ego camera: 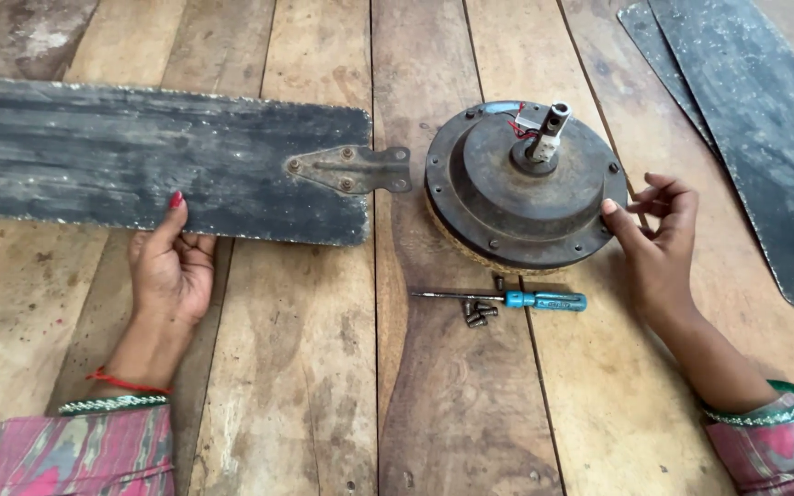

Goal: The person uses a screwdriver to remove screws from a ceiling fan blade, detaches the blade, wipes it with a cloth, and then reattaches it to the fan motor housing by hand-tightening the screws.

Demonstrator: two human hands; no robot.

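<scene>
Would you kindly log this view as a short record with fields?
Surface: wooden plank floor
Left hand: thumb on the near edge of the fan blade
Right hand: thumb against the rim of the fan motor housing
Blade bracket: points at the housing
Between hands: blue-handled screwdriver, loose bolts
Far right: more fan blades

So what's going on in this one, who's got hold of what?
A person sits at a wooden plank floor with ceiling fan parts spread out. The left hand rests on the near edge of a dark fan blade, whose metal bracket points toward the round motor housing but stops short of it. The right hand touches the housing's right rim. A blue-handled screwdriver and loose screws lie just in front; more blades lie at the far right.
</scene>
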